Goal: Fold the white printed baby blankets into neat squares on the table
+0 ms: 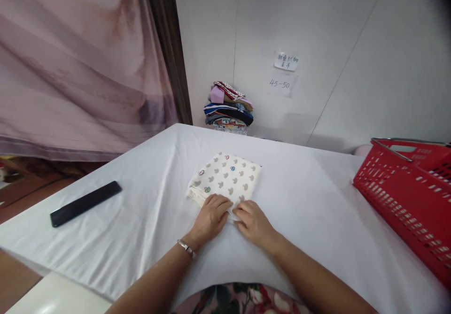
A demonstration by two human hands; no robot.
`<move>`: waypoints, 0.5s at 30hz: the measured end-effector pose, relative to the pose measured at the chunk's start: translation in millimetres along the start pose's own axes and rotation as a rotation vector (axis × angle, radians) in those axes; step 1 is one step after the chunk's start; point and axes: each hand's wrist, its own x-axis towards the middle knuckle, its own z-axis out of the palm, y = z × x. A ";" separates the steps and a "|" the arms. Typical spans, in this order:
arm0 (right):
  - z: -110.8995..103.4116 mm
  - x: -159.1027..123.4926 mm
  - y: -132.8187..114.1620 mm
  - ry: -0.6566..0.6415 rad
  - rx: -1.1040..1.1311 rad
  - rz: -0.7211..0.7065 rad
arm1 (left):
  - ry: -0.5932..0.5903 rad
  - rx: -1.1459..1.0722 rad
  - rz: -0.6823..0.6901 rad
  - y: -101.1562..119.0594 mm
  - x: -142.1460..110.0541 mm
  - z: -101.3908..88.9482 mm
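Observation:
A folded white cloth (225, 175) with a mushroom print, mostly grey-beige with a few coloured ones, lies flat on the white-covered table (299, 196). My left hand (212, 214) rests on its near edge, fingers closed over the layers there. Right beside it, my right hand (252, 220) pinches the near right part of the same edge between thumb and fingers. Both hands almost meet at that edge. Their palms and part of the gripped fabric are hidden from view.
On the left lies a long black flat object (86, 203). A red perforated basket (405, 196) with a metal handle stands at the right. Behind the table rises a stack of folded fabrics (229, 107) by the wall. A pinkish curtain (81, 60) hangs at the left.

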 end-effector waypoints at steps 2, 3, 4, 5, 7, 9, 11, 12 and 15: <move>0.9 -0.1 -1.4 0.001 -0.014 0.004 | -0.017 0.011 -0.008 0.6 0.1 -0.6; 1.4 -0.2 -2.2 0.002 -0.021 0.003 | -0.022 0.014 -0.013 0.9 0.2 -0.9; 2.0 -0.5 -3.1 0.003 -0.029 -0.002 | -0.026 0.016 -0.019 1.2 0.4 -1.2; 2.5 -0.8 -3.8 0.002 -0.038 -0.008 | -0.027 0.019 -0.024 1.6 0.5 -1.5; 3.5 -1.4 -4.9 -0.002 -0.059 -0.023 | -0.023 0.022 -0.027 2.4 0.5 -1.6; 4.3 -1.8 -5.1 -0.003 -0.076 -0.031 | -0.018 0.022 -0.022 3.0 0.2 -1.4; 4.6 -2.0 -4.8 0.001 -0.083 -0.032 | -0.006 0.028 -0.012 2.9 -0.5 -1.2; 4.7 -2.0 -4.6 0.001 -0.083 -0.031 | 0.000 0.033 -0.008 2.5 -0.9 -1.2; 4.4 -1.8 -4.5 -0.005 -0.095 -0.030 | 0.016 0.063 -0.024 -1.5 -1.9 -2.9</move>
